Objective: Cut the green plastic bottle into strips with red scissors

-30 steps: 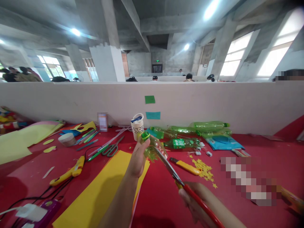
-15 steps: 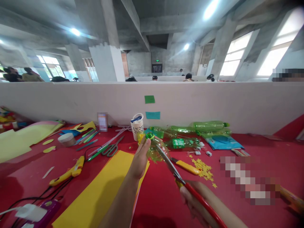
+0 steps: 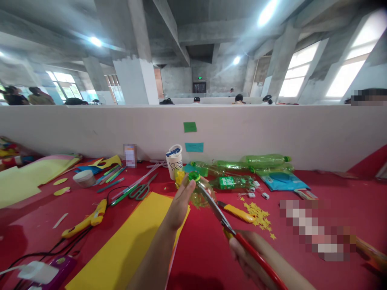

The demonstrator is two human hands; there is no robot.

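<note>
My left hand [image 3: 179, 206] grips the cut-off top of a clear green plastic bottle [image 3: 202, 192] with a green cap, held above the red table [image 3: 205, 249]. My right hand [image 3: 250, 257] is closed on the red handles of a pair of scissors [image 3: 229, 230]. The scissor blades reach up into the bottle piece. Under my left forearm lies a long yellow foam sheet [image 3: 121, 249].
A white paper cup [image 3: 174, 161] stands behind the bottle piece. Whole green bottles [image 3: 242, 171] lie at the back with a blue packet [image 3: 282, 181]. A yellow utility knife [image 3: 237, 212], yellow star cut-outs [image 3: 260, 215], grey scissors [image 3: 142, 189], a glue gun [image 3: 86, 220] and pens lie about. A white partition [image 3: 272, 133] bounds the table.
My left hand has turned the bottle piece a little to the right, the cap shifting rightward. The scissors stay at the bottle's cut edge.
</note>
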